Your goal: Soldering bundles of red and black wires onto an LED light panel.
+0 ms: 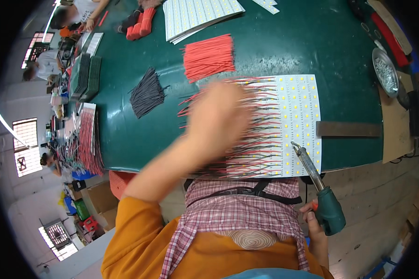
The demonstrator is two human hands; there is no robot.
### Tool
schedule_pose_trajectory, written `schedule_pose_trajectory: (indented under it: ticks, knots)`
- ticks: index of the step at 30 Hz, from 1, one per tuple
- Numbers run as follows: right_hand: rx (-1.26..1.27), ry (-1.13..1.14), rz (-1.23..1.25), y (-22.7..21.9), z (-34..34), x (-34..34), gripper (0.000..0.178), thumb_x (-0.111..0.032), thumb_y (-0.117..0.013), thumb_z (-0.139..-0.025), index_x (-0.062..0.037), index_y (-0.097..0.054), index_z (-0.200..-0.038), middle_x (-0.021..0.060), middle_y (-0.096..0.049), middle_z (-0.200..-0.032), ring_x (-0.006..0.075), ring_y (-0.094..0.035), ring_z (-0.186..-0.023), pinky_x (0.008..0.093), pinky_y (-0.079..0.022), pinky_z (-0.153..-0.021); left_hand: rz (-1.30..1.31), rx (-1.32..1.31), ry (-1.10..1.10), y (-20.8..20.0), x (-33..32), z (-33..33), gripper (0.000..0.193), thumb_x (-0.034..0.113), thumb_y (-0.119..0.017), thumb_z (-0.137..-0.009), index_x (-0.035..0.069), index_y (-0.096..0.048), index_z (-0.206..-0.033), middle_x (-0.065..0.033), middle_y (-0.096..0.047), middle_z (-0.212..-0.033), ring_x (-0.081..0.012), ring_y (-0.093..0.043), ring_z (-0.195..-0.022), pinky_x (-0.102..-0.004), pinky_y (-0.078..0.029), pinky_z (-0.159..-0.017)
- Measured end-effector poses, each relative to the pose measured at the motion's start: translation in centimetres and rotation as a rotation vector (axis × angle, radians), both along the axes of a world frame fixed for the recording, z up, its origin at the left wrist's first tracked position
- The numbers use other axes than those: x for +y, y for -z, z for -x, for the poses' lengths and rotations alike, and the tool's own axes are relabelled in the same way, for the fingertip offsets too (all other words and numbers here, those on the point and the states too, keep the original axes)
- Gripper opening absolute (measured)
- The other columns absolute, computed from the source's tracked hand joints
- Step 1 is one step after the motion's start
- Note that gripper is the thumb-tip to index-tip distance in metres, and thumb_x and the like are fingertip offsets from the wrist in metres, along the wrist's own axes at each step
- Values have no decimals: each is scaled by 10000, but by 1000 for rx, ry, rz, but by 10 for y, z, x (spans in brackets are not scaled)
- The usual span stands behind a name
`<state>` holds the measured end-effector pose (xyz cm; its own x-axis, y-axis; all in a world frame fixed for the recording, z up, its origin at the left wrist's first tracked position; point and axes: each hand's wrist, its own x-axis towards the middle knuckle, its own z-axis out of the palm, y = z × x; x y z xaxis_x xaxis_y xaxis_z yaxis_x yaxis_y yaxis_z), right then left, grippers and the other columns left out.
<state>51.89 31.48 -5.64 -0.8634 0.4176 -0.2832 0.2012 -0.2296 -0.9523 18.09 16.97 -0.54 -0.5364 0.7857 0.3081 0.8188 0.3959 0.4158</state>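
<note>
A soldering gun [331,211] with a green handle is gripped in my right hand [314,223], low at the table's front edge. Its hot tip points up and left, over a white LED board [299,111] with rows of yellow chips. Red and black wires [264,144] stick out leftward from the board in pairs. My left hand [219,116] is above these wires, smeared by motion, so its fingers cannot be made out. Beyond it lies a pile of loose red wires [208,56]; a pile of black wires [147,93] is to the left.
A flat metal bar [349,129] touches the board's right edge. Stacked LED sheets [200,18] lie at the back. On the right are a metal bowl [385,72] and scissors [373,36]. Wired boards [87,132] and green trays [80,76] stand left; several people work beyond.
</note>
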Motion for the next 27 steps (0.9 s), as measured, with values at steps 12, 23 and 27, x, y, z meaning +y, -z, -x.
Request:
schedule_pose_trajectory:
  ticks: [12, 23, 27]
  knots:
    - [-61, 21, -64, -11, 34, 2, 313, 33, -543, -842, 36, -552, -1155, 101, -648, -877, 131, -583, -744, 282, -488, -659, 300, 220, -51, 14, 22, 160, 161, 169, -619, -859, 101, -737, -945, -80, -652, -897, -307, -582, -923, -406, -486, -818]
    - [11, -78, -167, -4, 38, 11, 416, -104, -603, -894, -6, -470, -1276, 149, -637, -889, 118, -530, -680, 279, -479, -632, 404, 188, -143, 0, 23, 174, 189, 252, -645, -838, 158, -744, -969, -120, -701, -828, -325, -666, -786, -412, -523, -719]
    - [52, -88, -141, -5, 38, 12, 413, -99, -599, -895, 0, -469, -1275, 157, -635, -896, 117, -532, -682, 279, -486, -635, 424, 236, -170, 0, 21, 176, 186, 263, -602, -876, 176, -732, -976, -102, -698, -821, -325, -661, -784, -421, -519, -701]
